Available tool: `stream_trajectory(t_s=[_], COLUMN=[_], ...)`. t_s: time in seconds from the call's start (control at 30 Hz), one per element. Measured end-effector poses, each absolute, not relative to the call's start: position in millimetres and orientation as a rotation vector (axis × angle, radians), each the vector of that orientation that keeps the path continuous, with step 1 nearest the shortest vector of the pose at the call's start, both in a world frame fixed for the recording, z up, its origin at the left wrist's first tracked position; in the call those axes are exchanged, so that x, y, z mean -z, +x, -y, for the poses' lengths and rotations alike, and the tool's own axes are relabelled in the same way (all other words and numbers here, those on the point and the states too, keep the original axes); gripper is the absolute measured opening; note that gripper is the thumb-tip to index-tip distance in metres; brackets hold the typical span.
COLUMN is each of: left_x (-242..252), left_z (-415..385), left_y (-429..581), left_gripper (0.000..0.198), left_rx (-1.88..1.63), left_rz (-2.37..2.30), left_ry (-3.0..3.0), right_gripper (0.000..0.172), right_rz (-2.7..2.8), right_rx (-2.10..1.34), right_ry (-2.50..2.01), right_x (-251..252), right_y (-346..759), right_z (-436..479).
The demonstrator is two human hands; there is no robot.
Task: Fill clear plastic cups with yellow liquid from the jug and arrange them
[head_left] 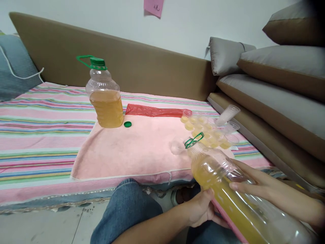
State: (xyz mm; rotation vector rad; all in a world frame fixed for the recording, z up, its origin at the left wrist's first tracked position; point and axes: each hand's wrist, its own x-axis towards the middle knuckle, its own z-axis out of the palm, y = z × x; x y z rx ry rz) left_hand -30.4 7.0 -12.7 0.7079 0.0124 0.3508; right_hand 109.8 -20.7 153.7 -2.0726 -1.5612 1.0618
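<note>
Both my hands grip a large clear plastic bottle [223, 189] of yellow liquid, tilted with its open green-ringed mouth [193, 140] toward an empty clear cup [177, 147] on the pink towel [132, 149]. My left hand [201, 208] supports the bottle from below, fingers wrapped round it. My right hand [250, 179] lies curled on its upper side. Just beyond the mouth stands a cluster of small clear cups [207, 130], several filled with yellow liquid. A loose green cap [127, 124] rests on the towel.
A second bottle [104, 96], capped and half full, stands upright at the towel's far left. A red plastic bag [154, 111] lies behind the towel. A stack of empty cups [228, 115] leans at the right. Sofa cushions [274, 88] border the right; my knee [127, 206] sits below.
</note>
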Motion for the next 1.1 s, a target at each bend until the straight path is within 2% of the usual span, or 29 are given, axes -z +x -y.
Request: stream_trajectory(t_s=[0.1,0.5,0.77,0.97,1.1], left_x=[14.9,22.2,16.1,18.3,18.1], left_z=[-6.7,-6.0,-6.9,-5.6,-5.6], left_y=[-28.9,-28.3,-30.5,-29.4,-28.8], left_gripper=[0.109,0.097,0.105,0.097,0.099], left_rx=[-0.37,-0.369,-0.351,-0.377,-0.373], left_rz=[0.004,0.026,0.032,0.049,0.043], left_ry=[0.694,0.68,0.682,0.665,0.661], right_gripper=[0.076,0.075,0.072,0.07,0.072], right_rz=[1.544,1.552,1.556,1.574,1.567], right_rx=[-1.045,-1.069,-1.068,-1.022,-1.067], right_ry=[-2.103,-2.134,-2.125,-2.118,-2.125], right_x=[-155.7,-154.1,-158.1,-155.4,-153.5], right_y=[108.6,112.1,109.9,114.3,115.7], right_z=[20.6,18.6,17.3,17.5,15.9])
